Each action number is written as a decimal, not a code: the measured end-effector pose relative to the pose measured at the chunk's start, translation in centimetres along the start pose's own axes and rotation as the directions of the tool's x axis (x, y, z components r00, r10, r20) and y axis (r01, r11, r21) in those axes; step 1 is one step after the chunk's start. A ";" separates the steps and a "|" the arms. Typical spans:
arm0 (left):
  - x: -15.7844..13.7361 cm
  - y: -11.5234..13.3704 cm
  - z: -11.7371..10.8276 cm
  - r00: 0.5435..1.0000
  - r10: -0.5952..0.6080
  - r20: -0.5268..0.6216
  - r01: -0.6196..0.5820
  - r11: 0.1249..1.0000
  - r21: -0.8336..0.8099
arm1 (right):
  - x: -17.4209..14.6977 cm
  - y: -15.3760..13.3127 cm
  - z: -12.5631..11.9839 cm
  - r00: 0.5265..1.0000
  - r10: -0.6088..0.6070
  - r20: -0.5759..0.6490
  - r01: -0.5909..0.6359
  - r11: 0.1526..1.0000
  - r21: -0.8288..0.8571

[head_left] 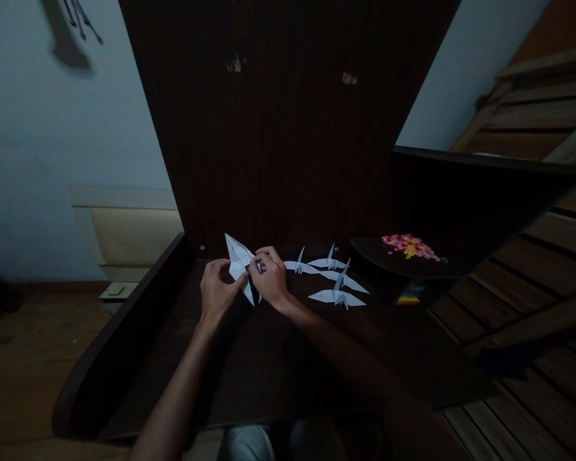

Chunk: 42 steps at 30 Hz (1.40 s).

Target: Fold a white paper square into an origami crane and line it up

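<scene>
Between my two hands is a white paper crane point(238, 251), partly folded, with pointed flaps sticking up and down. My left hand point(219, 288) pinches its lower left side between thumb and fingers. My right hand point(270, 276) is closed on its right side, hiding part of the paper. To the right of my right hand, several finished white paper cranes stand on the dark desk, among them a front crane point(337, 297) and a back crane point(329, 262), their wings spread and necks upright.
A dark wooden desk point(269, 371) has a raised left side point(120, 339) and a tall back panel point(288, 141). On a small corner shelf point(365, 251) at the right lies a pile of colourful small pieces point(410, 246). Below it is a rainbow-coloured patch point(408, 299). Wooden slats point(532, 256) stand far right.
</scene>
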<state>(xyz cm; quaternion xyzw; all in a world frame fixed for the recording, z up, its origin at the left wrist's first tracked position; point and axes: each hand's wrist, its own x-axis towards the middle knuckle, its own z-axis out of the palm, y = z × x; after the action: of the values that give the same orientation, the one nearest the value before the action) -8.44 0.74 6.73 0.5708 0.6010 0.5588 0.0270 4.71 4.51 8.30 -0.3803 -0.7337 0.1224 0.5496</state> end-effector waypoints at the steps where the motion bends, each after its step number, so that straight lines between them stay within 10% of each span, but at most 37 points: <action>1: 0.0 0.0 0.0 0.999 0.049 -0.002 -0.049 0.997 0.054 | -0.1 -0.1 -0.1 1.000 -0.006 0.002 0.006 1.000 0.007; 15: 0.5 -0.9 -0.1 0.989 0.139 0.047 -0.145 0.971 0.192 | -0.3 0.0 0.0 0.999 0.041 0.012 -0.041 0.999 0.005; 33: 3.0 -1.0 -5.4 0.853 -0.009 0.522 -0.044 0.995 0.089 | 5.5 1.0 -2.7 0.951 0.200 0.237 -0.165 0.973 -0.158; 38: 3.5 -1.9 -6.7 0.836 -0.101 0.539 0.105 0.994 0.024 | 7.5 1.2 -3.3 0.932 0.235 0.276 -0.169 0.955 -0.244; 42: 3.3 -2.8 -7.6 0.769 -0.267 0.580 0.422 0.894 -0.148 | 8.5 2.3 -3.7 0.823 0.274 0.497 -0.269 0.959 -0.084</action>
<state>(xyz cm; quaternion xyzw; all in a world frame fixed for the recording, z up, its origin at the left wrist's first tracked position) -16.50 -1.03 9.59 0.5755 0.5813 0.4342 0.3774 8.10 11.11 14.38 -0.4384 -0.7906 0.2906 0.3137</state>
